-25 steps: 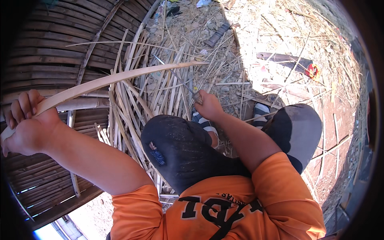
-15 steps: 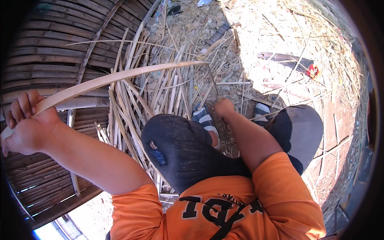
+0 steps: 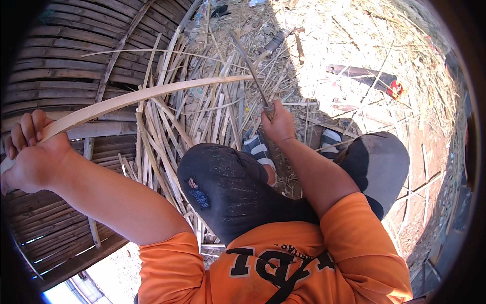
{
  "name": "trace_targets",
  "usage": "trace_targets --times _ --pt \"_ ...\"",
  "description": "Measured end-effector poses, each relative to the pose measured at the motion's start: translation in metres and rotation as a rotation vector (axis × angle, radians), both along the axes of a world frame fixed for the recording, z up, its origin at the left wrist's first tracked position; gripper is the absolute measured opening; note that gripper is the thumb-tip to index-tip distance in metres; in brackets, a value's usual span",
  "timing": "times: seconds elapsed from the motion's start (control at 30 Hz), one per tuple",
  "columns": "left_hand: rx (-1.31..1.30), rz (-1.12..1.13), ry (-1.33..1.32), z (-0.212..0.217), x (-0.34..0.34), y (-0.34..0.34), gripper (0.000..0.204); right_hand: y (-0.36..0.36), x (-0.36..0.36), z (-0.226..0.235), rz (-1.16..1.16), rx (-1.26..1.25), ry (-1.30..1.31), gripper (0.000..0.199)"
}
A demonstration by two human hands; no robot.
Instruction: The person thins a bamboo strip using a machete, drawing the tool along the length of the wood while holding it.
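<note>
Left hand (image 3: 38,162) grips a strip (image 3: 142,95), right hand (image 3: 278,123) seems closed round a knife (image 3: 258,86)

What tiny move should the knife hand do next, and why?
Perhaps the right hand should settle the knife blade against the pale strip: the blade overlaps the strip's tip in view, though contact is unclear, and the left hand grips it farther back.

This looks like a rustic workshop, with slatted panelling (image 3: 66,63), piled strips (image 3: 174,121) and shavings (image 3: 374,35) strewn over earth (image 3: 436,147).
</note>
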State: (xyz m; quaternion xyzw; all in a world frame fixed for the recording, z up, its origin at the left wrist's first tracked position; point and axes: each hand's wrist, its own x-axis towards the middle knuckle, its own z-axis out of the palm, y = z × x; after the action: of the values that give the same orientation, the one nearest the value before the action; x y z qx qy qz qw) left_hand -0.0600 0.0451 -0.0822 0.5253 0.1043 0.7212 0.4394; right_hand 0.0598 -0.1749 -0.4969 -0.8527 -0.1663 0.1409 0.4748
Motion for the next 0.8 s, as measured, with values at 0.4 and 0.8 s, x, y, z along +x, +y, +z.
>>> trace_targets --times 0.4,0.8 --pt "0.001 -0.198 0.027 0.009 -0.027 0.045 0.026 0.011 0.013 -0.067 0.027 -0.28 0.196 0.036" --pt "0.006 -0.545 0.113 0.004 -0.066 0.174 0.034 -0.007 0.017 -0.119 0.065 -0.449 0.258 0.048"
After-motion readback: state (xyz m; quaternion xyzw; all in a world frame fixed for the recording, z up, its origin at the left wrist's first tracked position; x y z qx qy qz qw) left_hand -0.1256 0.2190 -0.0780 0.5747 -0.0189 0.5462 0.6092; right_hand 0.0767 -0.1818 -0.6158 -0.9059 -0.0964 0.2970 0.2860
